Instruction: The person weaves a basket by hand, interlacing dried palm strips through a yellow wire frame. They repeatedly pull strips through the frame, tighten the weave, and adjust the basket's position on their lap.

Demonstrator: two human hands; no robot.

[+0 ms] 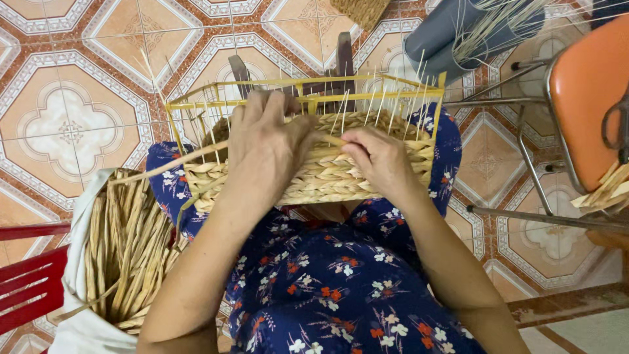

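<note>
A half-woven straw basket [327,172] on a yellow wire frame [301,84] rests on my lap, over blue flowered fabric. My left hand [265,147] lies over the basket's near wall, fingers curled across its top edge. A long dried straw strand [164,167] runs from under that hand out to the left. My right hand [377,157] pinches the strand's other end against the weave near the basket's middle. Thin pale upright stakes [386,98] stick up along the frame.
A white sack of dried straw strands [128,252] stands at my left, beside a red plastic chair [26,275]. An orange-seated metal chair [586,92] stands at the right. A grey bundle with thin pale sticks [458,29] lies at the top on the patterned tile floor.
</note>
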